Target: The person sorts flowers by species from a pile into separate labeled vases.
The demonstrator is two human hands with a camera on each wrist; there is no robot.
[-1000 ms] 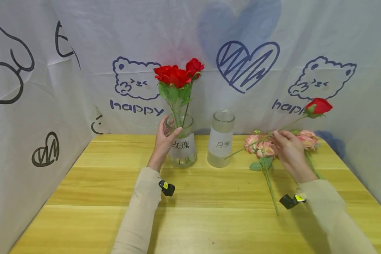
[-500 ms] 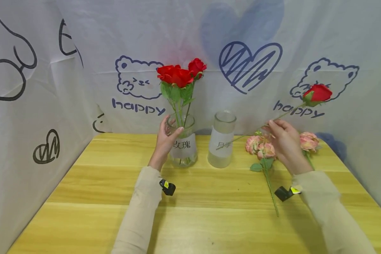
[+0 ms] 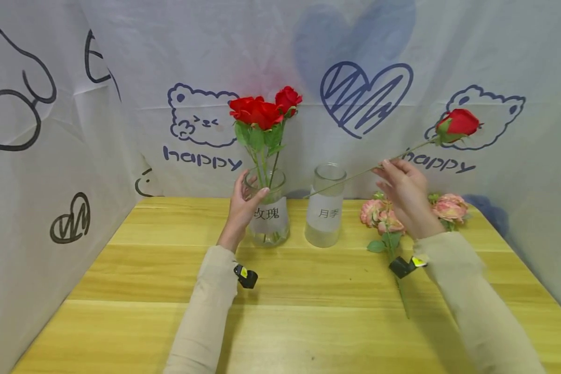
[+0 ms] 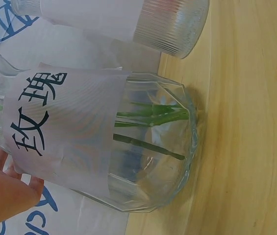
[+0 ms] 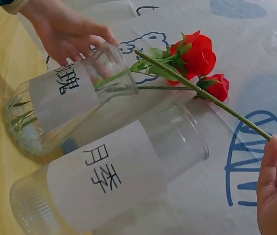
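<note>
My left hand [image 3: 242, 210] holds a wide glass vase [image 3: 275, 235] at its neck, thumb and fingers around the side. Several red roses [image 3: 261, 112] stand in that vase; their green stem ends [image 4: 153, 115] show through the glass base in the left wrist view. Between thumb and fingers, my right hand [image 3: 405, 193] pinches the stem of another red rose [image 3: 459, 124], bloom up and to the right. The stem [image 5: 212, 99] slants leftward; its cut end overlaps the wide vase's mouth in the right wrist view. A white label with black characters wraps the vase.
A narrower labelled glass vase [image 3: 323, 236] stands just right of the held one. Pink flowers [image 3: 378, 215] lie on the wooden table [image 3: 280, 322] below my right hand, with another pink bloom [image 3: 450, 208] farther right. A printed cloth [image 3: 280, 47] hangs behind.
My right hand has lifted the red rose up and to the left, from over the pink flowers to above the narrower vase. The left hand stays on its vase.
</note>
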